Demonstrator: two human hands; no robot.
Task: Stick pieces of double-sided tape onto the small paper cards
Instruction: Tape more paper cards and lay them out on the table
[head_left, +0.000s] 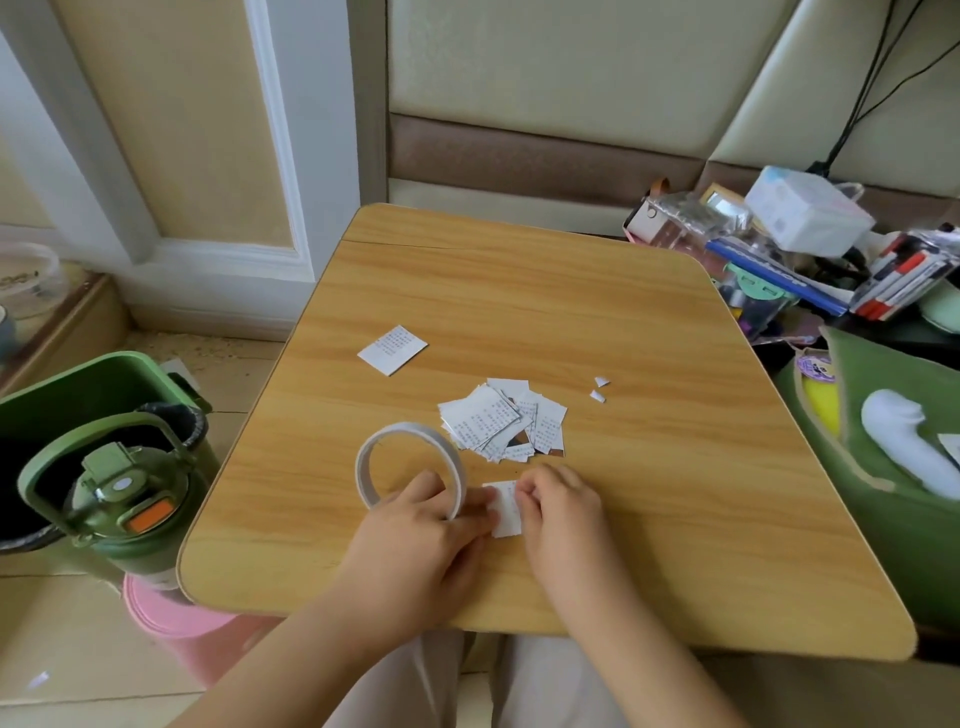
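Gripping the tape roll (410, 467) upright on the wooden table (623, 493), the left hand (421, 530) meets the right hand (563, 512), whose curled fingers pinch a small card (505, 512); a card pile (501, 418) lies just beyond

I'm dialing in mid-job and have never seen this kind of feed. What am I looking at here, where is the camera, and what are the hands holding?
There is no machine: a person works bare-handed, and the single camera sits on their head, looking down at a wooden table. The left hand holds a roll of double-sided tape standing on edge. The right hand pinches a small paper card lying on the table, between both hands. Beyond it lies a pile of cards, one separate card farther back, and two tiny paper scraps.
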